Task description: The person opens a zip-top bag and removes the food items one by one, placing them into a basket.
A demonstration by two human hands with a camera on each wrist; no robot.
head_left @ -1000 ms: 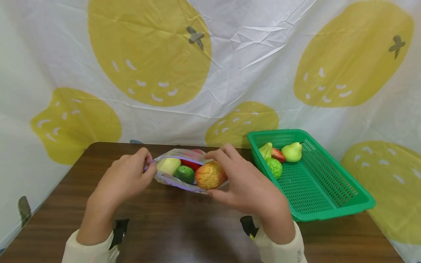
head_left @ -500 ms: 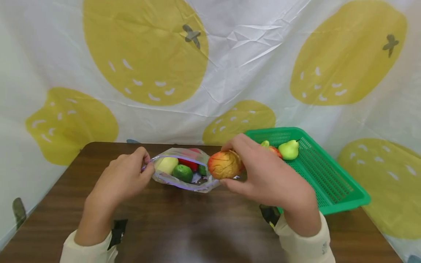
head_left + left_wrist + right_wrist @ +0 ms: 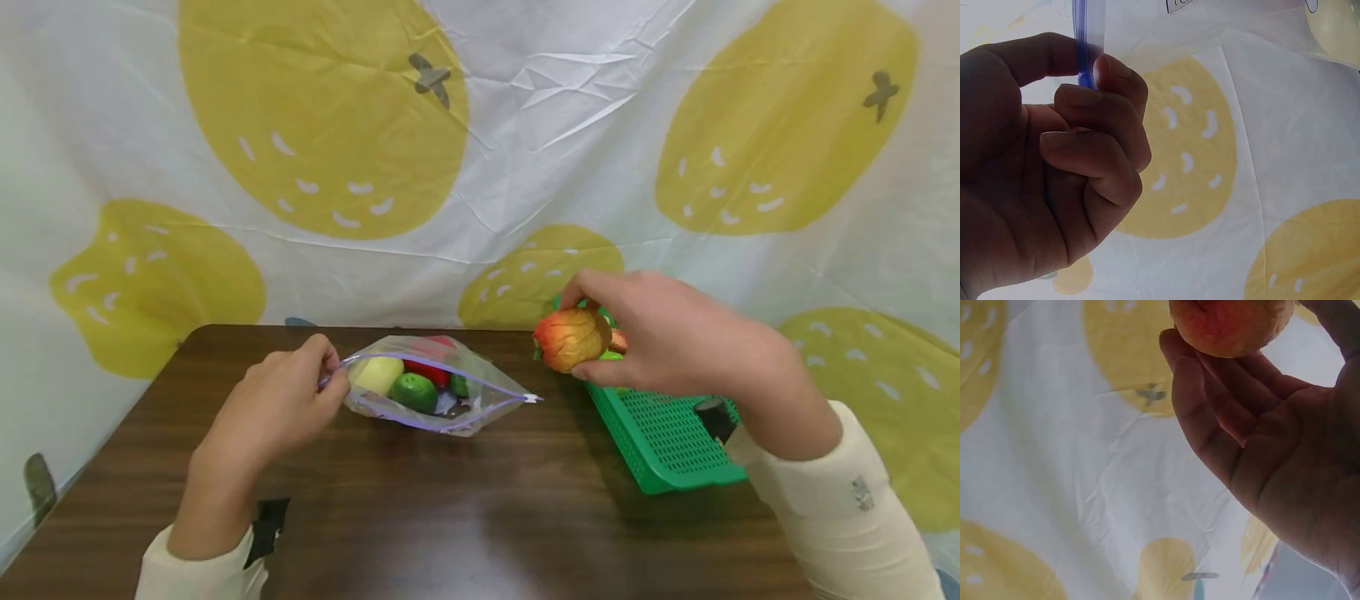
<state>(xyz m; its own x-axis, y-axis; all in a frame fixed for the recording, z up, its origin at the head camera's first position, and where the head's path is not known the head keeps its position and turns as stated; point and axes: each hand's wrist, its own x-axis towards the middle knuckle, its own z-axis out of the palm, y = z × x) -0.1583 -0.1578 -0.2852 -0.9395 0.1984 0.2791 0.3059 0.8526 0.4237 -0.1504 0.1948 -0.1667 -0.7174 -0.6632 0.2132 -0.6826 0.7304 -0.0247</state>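
Note:
A clear zip bag [image 3: 480, 379] with a purple zip edge lies mouth-open on the table. Inside show a pale yellow piece [image 3: 378, 375], a green one [image 3: 415, 392] and a red one [image 3: 429, 372]. My left hand [image 3: 273, 408] pinches the bag's left corner; the left wrist view shows the purple zip strip [image 3: 1089, 44] between thumb and forefinger. My right hand [image 3: 667, 333] grips a wrinkled, round red-and-yellow fruit [image 3: 572, 339] between thumb and fingers, in the air right of the bag and by the left rim of the green basket [image 3: 626, 446].
Produce in the basket is mostly hidden behind my right hand; a bit of red produce [image 3: 618, 340] peeks out. The bag's slider [image 3: 531, 398] sits at its right end. A brown wooden table [image 3: 420, 517] lies below, with a lemon-print cloth [image 3: 517, 167] hanging behind.
My right hand has carried the round fruit from the bag's mouth rightward and up to the basket. The left hand has stayed at the bag's corner.

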